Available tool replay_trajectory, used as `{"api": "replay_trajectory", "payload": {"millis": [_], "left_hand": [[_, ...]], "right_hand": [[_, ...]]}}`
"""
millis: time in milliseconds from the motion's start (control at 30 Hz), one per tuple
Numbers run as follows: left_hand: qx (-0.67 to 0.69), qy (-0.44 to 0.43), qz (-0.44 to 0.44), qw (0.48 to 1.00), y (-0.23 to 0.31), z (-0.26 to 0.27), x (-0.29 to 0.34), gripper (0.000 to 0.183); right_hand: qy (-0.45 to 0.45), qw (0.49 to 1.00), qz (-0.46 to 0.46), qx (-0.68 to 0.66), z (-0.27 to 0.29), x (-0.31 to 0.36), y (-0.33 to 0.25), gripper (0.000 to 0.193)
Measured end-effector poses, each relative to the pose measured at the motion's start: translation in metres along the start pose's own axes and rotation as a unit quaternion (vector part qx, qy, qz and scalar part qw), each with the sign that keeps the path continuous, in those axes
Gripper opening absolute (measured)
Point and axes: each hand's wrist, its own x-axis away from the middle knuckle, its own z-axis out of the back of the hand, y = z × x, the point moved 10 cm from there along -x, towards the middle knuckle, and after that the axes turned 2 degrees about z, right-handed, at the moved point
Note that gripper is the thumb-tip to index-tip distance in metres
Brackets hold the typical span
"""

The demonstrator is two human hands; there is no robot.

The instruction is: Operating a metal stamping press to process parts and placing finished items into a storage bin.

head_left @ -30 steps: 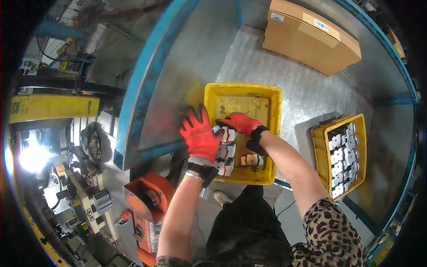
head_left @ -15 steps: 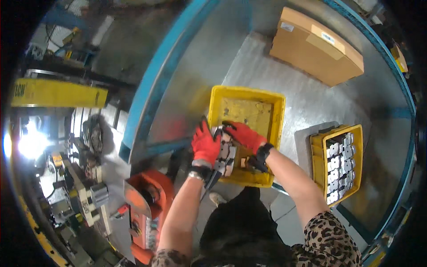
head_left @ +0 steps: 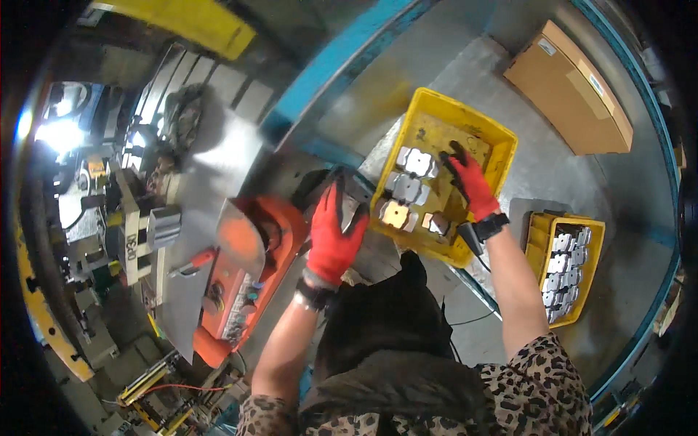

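Note:
My left hand (head_left: 336,236), in a red glove with dark fingertips, is raised off the yellow bin's (head_left: 507,171) left near corner. Its thumb and forefinger stand apart; a pale grey patch shows between them, which I cannot make out as a held thing. Over the right part of the bin is my right hand (head_left: 472,185), its fingers spread and holding nothing. Along the bin's left side lie silvery metal parts: an upper one (head_left: 417,162), a middle one (head_left: 408,189) and a lower one (head_left: 395,214) that shines yellowish. A smaller copper-toned part (head_left: 436,222) lies to their right.
A second yellow bin (head_left: 596,258) with stacked metal parts stands right. A cardboard box (head_left: 571,87) rests farther back on the grey metal table (head_left: 465,69), which has a blue frame. Left are an orange machine housing (head_left: 280,243) and a sheet-metal guard (head_left: 182,301).
My left hand has come out of the bin and away from the parts. The right hand has lifted off them and spread its fingers. The view has turned and shifted left.

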Motion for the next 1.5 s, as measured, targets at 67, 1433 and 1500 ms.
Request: {"api": "replay_trajectory", "payload": {"millis": [67,1433,1500], "left_hand": [[0.005,-0.007,0.036,0.999,-0.005,0.034,0.036,0.065],[0.016,0.488,0.276,0.828,-0.073,0.333,0.453,0.048],[-0.006,0.484,0.341,0.806,-0.069,0.306,0.473,0.045]], "right_hand": [[0.043,0.999,-0.004,-0.026,0.016,0.015,0.001,0.056],[-0.194,0.914,0.331,0.136,-0.310,0.254,-0.206,0.046],[-0.228,0.915,0.295,0.156,-0.299,0.256,-0.183,0.046]]}}
